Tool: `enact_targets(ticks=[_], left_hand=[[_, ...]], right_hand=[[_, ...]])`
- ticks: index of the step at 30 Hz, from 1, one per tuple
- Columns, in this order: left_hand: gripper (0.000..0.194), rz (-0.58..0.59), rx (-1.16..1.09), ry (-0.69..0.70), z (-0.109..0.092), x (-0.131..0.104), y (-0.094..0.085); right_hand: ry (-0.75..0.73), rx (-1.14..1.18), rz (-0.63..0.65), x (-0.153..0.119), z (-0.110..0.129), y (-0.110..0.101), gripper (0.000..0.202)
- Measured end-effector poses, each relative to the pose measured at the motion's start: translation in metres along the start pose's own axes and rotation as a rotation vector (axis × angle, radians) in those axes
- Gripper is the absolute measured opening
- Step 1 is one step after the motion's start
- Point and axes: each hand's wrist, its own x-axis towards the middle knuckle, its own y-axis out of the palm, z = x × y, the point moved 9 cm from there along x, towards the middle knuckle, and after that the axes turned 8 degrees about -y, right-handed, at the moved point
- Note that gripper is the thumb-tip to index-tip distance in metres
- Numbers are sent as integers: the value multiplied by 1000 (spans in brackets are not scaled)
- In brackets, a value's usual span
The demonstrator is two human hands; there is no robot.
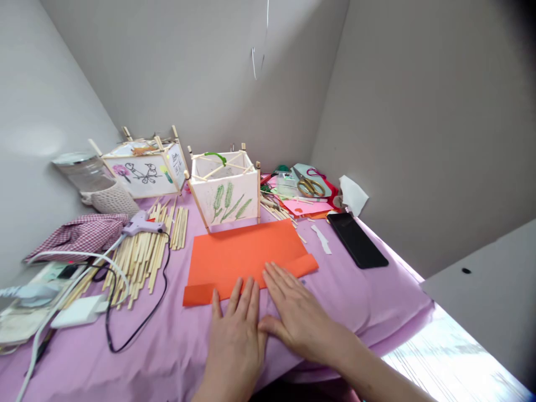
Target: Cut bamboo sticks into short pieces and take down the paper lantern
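A sheet of orange paper (238,251) lies on the purple tablecloth (167,357), its near edge folded over in a strip. My left hand (237,329) rests flat, fingertips on the folded strip left of its middle. Beside it, my right hand (297,312) lies flat with its fingers over the strip's right half and its thumb touching or overlapping the left hand. Both hands have their fingers stretched out and hold nothing. Just behind the paper stands a white box lantern (224,198) with wooden stick edges and green plants drawn on its front.
A second box lantern (144,173), a glass jar (81,170), a lilac glue gun (142,223), wooden sticks (136,265), cables and a white adapter (79,312) fill the left. Toward the right are scissors (310,187), paper scraps and a black phone (355,240) near the table edge.
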Motion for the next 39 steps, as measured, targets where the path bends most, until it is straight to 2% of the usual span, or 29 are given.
enact_targets(ticks=[5,9,13,18,23,29,32,35,37,39], left_hand=[[55,-200,53,-8,13,-7,-6],[58,-274,44,-64,26,-13,-8],[68,-307,41,-140,32,-19,-11],[72,-275,68,-198,36,-23,-13],[76,-292,90,-294,60,-33,-14],[70,-341,133,-295,80,-42,-22],[62,-390,138,-283,78,-35,-35],[50,-479,91,-160,59,-24,-48],[47,-479,53,-3,40,-18,-45],[48,-443,46,116,27,-14,-34]], right_hand=[[104,-87,19,-13,-30,-6,85],[162,-144,-2,-22,-49,-9,84],[118,-221,-69,-25,-55,-7,83],[74,-319,-128,-27,-58,-1,84],[55,-351,-151,-27,-59,2,84],[68,-318,-136,-26,-59,-3,83],[91,-290,-123,-20,-51,-12,82],[65,-273,-153,-7,-22,-21,80],[-50,-217,-142,6,8,-17,79],[-156,-120,-90,16,33,-5,78]])
